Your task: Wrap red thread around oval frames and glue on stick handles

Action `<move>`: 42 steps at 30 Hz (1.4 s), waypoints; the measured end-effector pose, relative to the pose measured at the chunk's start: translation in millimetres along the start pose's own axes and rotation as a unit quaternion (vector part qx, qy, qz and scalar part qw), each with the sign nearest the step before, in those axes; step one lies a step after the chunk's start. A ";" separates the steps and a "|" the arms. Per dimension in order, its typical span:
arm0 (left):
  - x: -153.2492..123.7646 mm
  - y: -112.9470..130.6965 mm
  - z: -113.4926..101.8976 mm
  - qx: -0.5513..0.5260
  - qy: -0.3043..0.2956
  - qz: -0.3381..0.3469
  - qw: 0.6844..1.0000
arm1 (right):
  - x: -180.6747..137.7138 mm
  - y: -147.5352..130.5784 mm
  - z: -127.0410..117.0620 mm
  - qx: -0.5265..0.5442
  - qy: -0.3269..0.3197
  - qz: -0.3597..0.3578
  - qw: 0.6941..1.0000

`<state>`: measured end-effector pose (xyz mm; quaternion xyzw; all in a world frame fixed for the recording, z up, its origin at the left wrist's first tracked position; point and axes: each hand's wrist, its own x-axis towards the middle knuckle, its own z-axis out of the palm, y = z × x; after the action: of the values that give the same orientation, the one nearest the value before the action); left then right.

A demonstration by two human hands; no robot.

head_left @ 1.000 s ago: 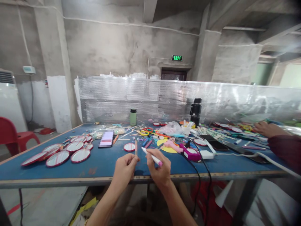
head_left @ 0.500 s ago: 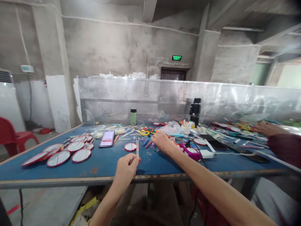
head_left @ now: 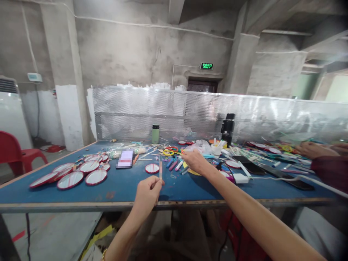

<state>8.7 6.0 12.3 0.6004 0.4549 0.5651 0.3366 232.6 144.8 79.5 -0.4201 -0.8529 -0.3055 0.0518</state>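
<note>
Far left: a red chair (head_left: 19,156) beyond the end of the blue counter (head_left: 122,190). On the counter's left part, a group of red-rimmed round pieces (head_left: 70,180), pale-faced, several overlapping, the back ones leaning on others. Probably bunched this way to save room and stay off the middle.

Next, a phone (head_left: 125,158), lit screen up, close enough to glance at, I judge.

Left hand (head_left: 148,192) above the near edge: thumb and fingers pinched on the lower end of a flat wooden stick (head_left: 160,170), which points up. A low grip leaves most of its length uncovered and in sight. Just beside it in view, a single round piece (head_left: 152,168) lies flat, apart from the group. Behind, a green bottle (head_left: 155,135) stands by the mesh panel, likely back there against knocks.

Right of the stick, markers (head_left: 178,165) lie side by side, within easy reach. The right hand (head_left: 194,161) extends over the clutter past them, palm down, fingers low; its fingertips are too obscured to tell whether it grips anything.

Further right: black flask (head_left: 228,128) upright at the back, white charger block (head_left: 240,178) with cable, then a co-worker's hand (head_left: 312,149) and maroon sleeve (head_left: 328,166).
</note>
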 end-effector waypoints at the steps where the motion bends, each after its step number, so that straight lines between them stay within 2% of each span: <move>1: 0.1 -0.3 0.0 0.001 0.001 0.001 1.000 | 0.3 1.8 -1.9 0.001 0.002 0.000 1.000; 5: -0.4 0.8 0.0 0.006 0.005 -0.001 1.000 | 11.0 -6.8 -2.0 0.015 -0.002 -0.035 0.999; 11: -0.3 3.0 -0.3 -0.005 -0.005 -0.008 1.000 | 34.5 -29.3 10.5 0.058 -0.057 -0.119 0.990; 25: 0.4 2.4 -0.3 0.002 0.002 -0.006 1.000 | 43.4 -27.5 -1.8 0.047 -0.075 -0.125 0.988; 30: 0.3 3.2 -0.7 -0.002 -0.005 -0.004 1.000 | 33.8 -20.6 -0.3 0.094 -0.016 -0.102 0.990; 33: 0.1 3.4 -0.7 -0.001 -0.005 -0.002 1.000 | 20.3 -17.9 -5.9 0.148 0.057 -0.064 0.985; 36: 0.2 2.1 0.0 -0.004 -0.005 -0.006 1.000 | 3.7 -23.4 -17.7 0.209 0.144 -0.005 0.967; 38: 0.4 0.5 0.6 -0.004 -0.003 -0.005 1.000 | -6.7 -33.9 -26.5 0.273 0.201 0.037 0.940; 39: 0.5 -0.3 0.9 -0.003 -0.002 -0.003 1.000 | -11.2 -41.1 -30.4 0.331 0.234 0.061 0.912; 40: 0.6 -1.0 1.1 -0.003 -0.001 -0.001 1.000 | -14.8 -49.3 -33.9 0.460 0.278 0.087 0.839; 42: 0.6 -1.8 1.4 -0.001 0.000 -0.001 1.000 | -19.8 -66.7 -38.7 0.656 0.344 0.115 0.662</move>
<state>9.7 7.4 10.6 0.5999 0.4546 0.5651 0.3378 188.9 78.7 72.0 -0.2377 -0.6989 0.2184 0.6382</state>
